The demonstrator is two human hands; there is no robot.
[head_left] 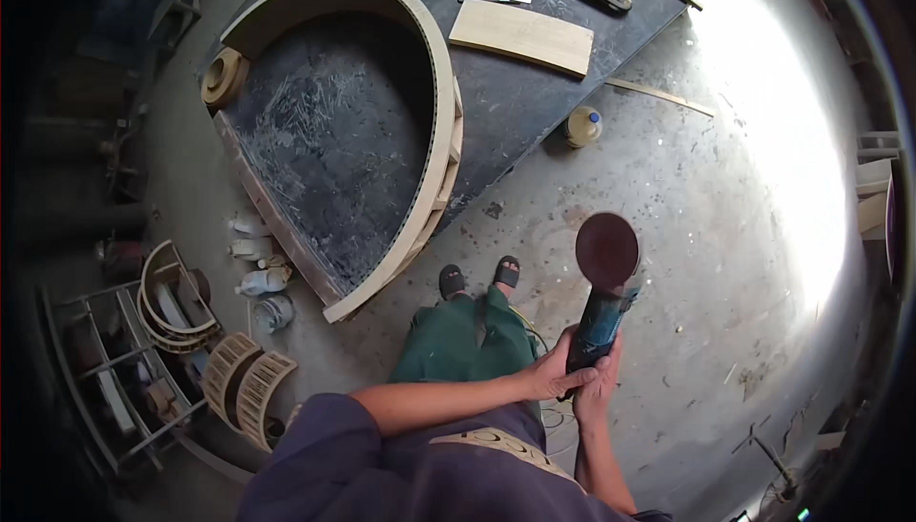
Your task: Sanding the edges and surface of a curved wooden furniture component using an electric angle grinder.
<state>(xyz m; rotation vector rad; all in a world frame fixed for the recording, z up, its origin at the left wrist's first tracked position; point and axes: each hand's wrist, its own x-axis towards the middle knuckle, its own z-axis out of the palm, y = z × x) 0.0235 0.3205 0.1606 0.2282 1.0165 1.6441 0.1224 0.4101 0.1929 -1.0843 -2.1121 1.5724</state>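
Both hands are gripping the blue grinder point(599, 323); the left hand point(551, 372) and right hand point(598, 386) are clamping its body; its dark disc point(607, 248) is pointing away, right of the curved wooden frame point(434, 93).

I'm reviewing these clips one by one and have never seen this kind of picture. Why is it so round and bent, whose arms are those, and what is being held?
The picture comes from a wide fisheye camera worn on a person's head, looking down, so straight edges curve near the rim. There is no machine here: the arms rising from the lower edge are the wearer's own, and the sandalled feet below are theirs too. Both the left hand and the right hand grip the blue body of an angle grinder, whose dark round sanding disc points away from the person. Ahead, a dark workboard carries a large curved wooden frame, a flat wooden panel and some small tools. A small yellowish jar with a blue cap stands on the concrete floor, and white bottles lie to the left.
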